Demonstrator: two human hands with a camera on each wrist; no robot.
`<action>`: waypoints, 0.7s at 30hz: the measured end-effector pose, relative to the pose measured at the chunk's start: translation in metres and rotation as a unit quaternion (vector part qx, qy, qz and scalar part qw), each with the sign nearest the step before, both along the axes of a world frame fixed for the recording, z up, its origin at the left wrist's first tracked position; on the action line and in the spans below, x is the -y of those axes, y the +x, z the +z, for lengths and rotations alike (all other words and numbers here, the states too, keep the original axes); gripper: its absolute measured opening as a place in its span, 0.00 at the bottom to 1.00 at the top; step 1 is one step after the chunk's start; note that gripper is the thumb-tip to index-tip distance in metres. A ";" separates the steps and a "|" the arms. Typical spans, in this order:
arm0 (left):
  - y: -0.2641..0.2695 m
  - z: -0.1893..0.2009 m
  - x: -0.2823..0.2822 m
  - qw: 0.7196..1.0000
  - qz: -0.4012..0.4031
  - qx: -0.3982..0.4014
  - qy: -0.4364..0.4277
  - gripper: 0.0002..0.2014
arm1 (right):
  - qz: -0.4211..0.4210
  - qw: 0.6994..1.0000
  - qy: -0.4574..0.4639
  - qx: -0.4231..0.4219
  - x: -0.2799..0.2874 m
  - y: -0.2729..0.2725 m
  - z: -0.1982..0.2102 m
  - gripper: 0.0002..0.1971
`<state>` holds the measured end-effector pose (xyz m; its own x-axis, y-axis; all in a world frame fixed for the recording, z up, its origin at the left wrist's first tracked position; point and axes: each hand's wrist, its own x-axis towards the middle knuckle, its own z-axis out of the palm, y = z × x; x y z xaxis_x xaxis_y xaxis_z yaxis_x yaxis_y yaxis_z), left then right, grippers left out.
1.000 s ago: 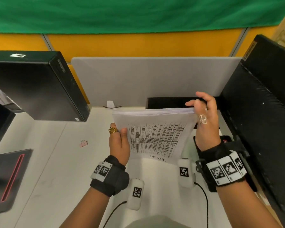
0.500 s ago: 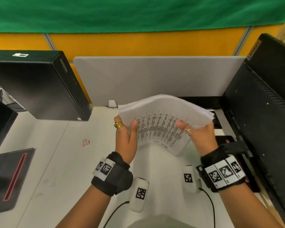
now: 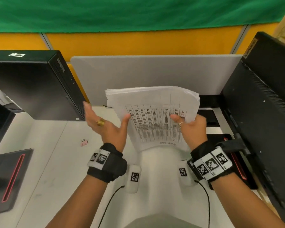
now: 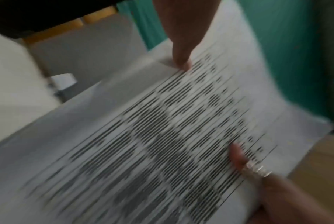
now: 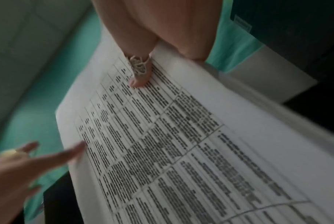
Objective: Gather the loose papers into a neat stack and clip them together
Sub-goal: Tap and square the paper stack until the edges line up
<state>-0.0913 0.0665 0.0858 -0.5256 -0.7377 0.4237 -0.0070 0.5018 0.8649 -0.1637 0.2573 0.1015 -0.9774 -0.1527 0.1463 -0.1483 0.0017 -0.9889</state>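
1. Papers [image 3: 155, 116] are gathered into one thick bundle, held up off the desk [image 3: 48, 162] above its middle, printed table facing the person, bottom edge curling toward them.
2. Right hand [image 3: 193, 129] grips the bundle's right side: thumb on the printed face, fingers hidden behind, so it carries the load.
3. Left hand [image 3: 105, 124] is spread, fingers straight and apart; only the thumb tip touches the bundle's left edge. Not gripping.
4. Stack not neat yet: top edge looks fanned, sheets stepped at the upper right corner, whole bundle bowed. Wrist views are motion-blurred, so edge alignment can't be checked there.
5. Pink binder clip [image 3: 84, 143] lies on the desk left of the hands, toward the left side, well apart from the papers, untouched. Whether it is big enough for this thickness, cannot tell.
6. Done, by my read: gathering. Left: square up the edges (probably tapping on the desk), pick up the clip, press it on one edge.
7. Risk: one-handed hold on a bowed, thick bundle; sheets could slip or fan out more.
8. Surroundings: black computer case [image 3: 31, 84] at the desk's back left, monitor back [image 3: 262, 112] along the right edge.
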 end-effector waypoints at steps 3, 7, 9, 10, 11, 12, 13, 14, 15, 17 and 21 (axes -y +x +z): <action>0.005 0.054 -0.001 0.969 -0.053 -0.066 -0.234 0.43 | -0.040 0.967 0.138 -0.210 0.004 -0.003 0.012 0.05; 0.000 0.080 -0.010 0.919 -0.215 0.073 -0.323 0.17 | -0.031 0.880 0.314 -0.355 0.015 -0.004 0.015 0.04; -0.001 0.072 -0.012 0.938 -0.223 0.063 -0.259 0.09 | -0.019 0.866 0.341 -0.366 0.020 0.000 0.018 0.04; -0.002 0.065 -0.011 0.946 -0.216 0.056 -0.237 0.08 | -0.007 0.863 0.353 -0.362 0.021 0.000 0.018 0.04; -0.003 0.058 -0.009 0.951 -0.205 0.051 -0.227 0.07 | 0.015 0.866 0.363 -0.343 0.021 0.000 0.019 0.05; -0.004 0.053 -0.005 0.957 -0.193 0.047 -0.213 0.06 | 0.043 0.872 0.377 -0.309 0.018 -0.002 0.020 0.05; -0.004 0.049 0.001 0.966 -0.177 0.043 -0.185 0.05 | 0.064 0.871 0.410 -0.264 0.013 -0.006 0.019 0.05; -0.005 0.045 0.010 0.976 -0.158 0.036 -0.143 0.05 | 0.077 0.857 0.461 -0.218 0.005 -0.011 0.017 0.06; -0.004 0.041 0.022 0.985 -0.143 0.032 -0.091 0.07 | 0.085 0.835 0.514 -0.175 -0.005 -0.015 0.014 0.07; 0.002 0.031 0.048 0.991 -0.133 0.033 -0.005 0.11 | 0.077 0.815 0.562 -0.119 -0.025 -0.022 0.007 0.09; 0.015 0.008 0.076 0.987 -0.104 0.041 0.119 0.12 | 0.029 0.961 0.276 -0.002 -0.048 -0.024 -0.009 0.12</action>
<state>-0.0761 -0.0098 0.0938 -0.7020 -0.6832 0.2014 0.0006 0.2822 0.9594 -0.1874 0.3050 0.0924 -0.9642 -0.2633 0.0313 -0.1683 0.5168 -0.8394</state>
